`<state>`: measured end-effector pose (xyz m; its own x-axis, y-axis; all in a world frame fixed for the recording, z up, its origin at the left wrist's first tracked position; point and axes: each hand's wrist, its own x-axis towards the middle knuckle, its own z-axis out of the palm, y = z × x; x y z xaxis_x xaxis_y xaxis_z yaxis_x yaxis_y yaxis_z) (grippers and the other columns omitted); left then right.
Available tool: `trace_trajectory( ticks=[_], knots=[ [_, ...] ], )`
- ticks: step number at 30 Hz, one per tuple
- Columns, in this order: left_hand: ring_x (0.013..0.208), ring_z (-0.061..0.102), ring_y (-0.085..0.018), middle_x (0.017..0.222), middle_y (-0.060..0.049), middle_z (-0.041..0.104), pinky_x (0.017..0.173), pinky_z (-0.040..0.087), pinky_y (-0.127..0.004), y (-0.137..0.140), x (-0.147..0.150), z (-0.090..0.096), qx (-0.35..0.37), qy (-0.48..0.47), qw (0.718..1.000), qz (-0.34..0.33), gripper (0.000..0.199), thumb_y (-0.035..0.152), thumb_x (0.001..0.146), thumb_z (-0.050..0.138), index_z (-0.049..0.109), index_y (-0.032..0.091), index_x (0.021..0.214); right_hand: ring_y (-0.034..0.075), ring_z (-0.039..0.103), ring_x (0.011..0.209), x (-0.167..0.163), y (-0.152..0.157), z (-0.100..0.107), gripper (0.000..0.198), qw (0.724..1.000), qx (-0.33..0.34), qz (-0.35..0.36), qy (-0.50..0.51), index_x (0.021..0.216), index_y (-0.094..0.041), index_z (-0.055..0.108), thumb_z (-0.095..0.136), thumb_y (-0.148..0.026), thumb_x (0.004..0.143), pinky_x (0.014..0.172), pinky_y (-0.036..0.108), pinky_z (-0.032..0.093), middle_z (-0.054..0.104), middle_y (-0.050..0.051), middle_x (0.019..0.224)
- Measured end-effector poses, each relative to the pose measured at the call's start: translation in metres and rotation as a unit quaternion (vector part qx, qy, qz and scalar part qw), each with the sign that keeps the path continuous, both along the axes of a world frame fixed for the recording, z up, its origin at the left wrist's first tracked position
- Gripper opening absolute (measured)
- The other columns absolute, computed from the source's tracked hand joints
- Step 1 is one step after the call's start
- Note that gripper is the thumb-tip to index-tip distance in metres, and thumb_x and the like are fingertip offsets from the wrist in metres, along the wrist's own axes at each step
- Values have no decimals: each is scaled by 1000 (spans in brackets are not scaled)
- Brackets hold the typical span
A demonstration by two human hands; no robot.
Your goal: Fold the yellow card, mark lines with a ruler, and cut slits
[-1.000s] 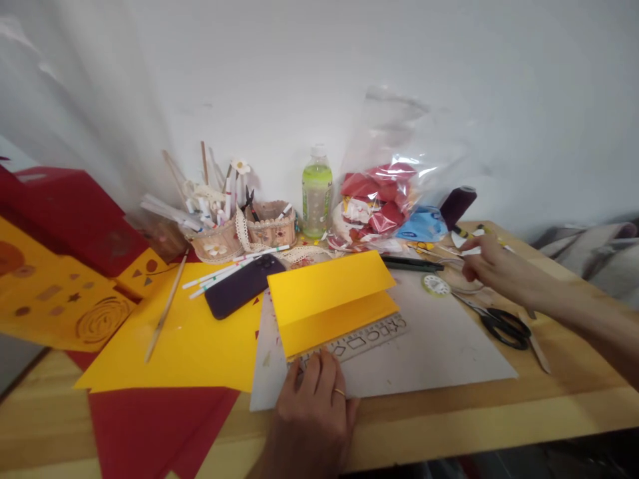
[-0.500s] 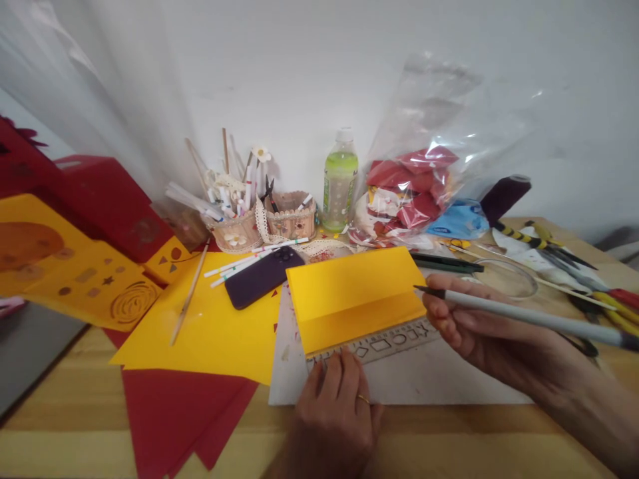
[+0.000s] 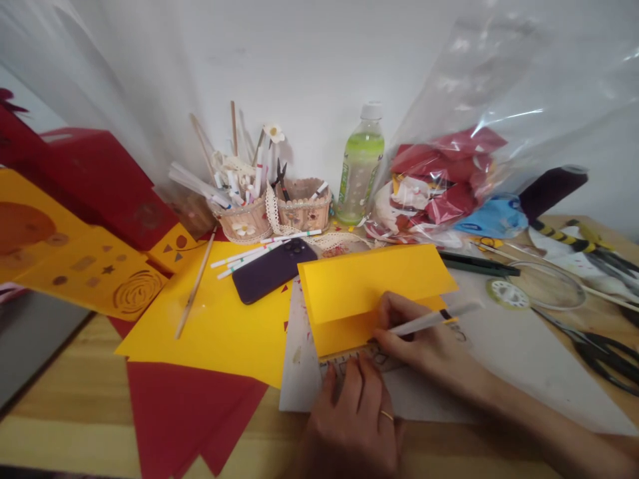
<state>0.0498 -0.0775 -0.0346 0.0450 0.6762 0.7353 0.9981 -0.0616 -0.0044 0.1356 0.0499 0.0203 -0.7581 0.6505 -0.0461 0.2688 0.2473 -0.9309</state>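
A folded sheet of yellow paper [image 3: 369, 279] lies on a white sheet [image 3: 499, 352], its upper flap raised a little. Along its near edge runs a clear stencil ruler [image 3: 344, 364] with cut-out shapes. My left hand [image 3: 354, 406], a ring on one finger, presses its bent fingertips down on the ruler. Closed around a slim pale pen [image 3: 419, 324], my right hand [image 3: 419, 339] is at the paper's near edge beside the left fingers. The pen's tip is mostly hidden by the fingers, close to the ruler.
A dark phone [image 3: 272, 271], white markers [image 3: 244, 261] and a wooden stick [image 3: 197, 283] lie left on yellow paper. Behind stand pen baskets [image 3: 302, 209], a bottle [image 3: 362, 166] and a plastic bag [image 3: 444, 179]. Scissors [image 3: 599, 349] and a tape roll [image 3: 508, 293] lie right.
My right hand has moved left and down from beside the paper, bringing the pen to the ruler edge. My left hand stays on the ruler. The view has shifted slightly.
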Motion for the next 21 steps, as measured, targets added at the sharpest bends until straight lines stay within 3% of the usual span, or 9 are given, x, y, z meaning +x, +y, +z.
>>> trace_trajectory(
  ticks=[7, 10, 16, 21],
  knots=[
    [85, 61, -22, 90, -11, 70, 74, 46, -35, 0, -3, 1, -9, 29, 1000, -3, 41, 22, 93, 31, 68, 6, 90, 10, 32, 52, 4, -1, -6, 21, 998, 67, -11, -13, 61, -22, 35, 49, -22, 77, 44, 23, 27, 37, -6, 57],
    [84, 61, -23, 88, -11, 70, 73, 46, -35, 0, -4, 1, 6, 12, 1000, 7, 42, 22, 93, 30, 68, 6, 87, 10, 33, 52, 2, -1, -4, 21, 997, 74, -5, -19, 61, -23, 35, 48, -23, 78, 44, 24, 28, 38, -5, 56],
    [87, 60, -23, 93, -11, 70, 75, 47, -35, -3, -7, 4, -34, 52, 998, -14, 37, 23, 91, 35, 68, 6, 92, 10, 34, 52, 2, -2, -5, 21, 996, 79, -4, -28, 62, -22, 35, 47, -21, 78, 45, 24, 29, 39, -5, 56],
    [86, 61, -23, 92, -11, 70, 73, 47, -36, -2, -4, 2, -12, 21, 1000, 0, 39, 22, 92, 32, 68, 6, 89, 10, 34, 51, 0, -2, -6, 19, 996, 81, -5, -39, 62, -23, 35, 46, -21, 77, 44, 24, 28, 39, -6, 55]
  ],
)
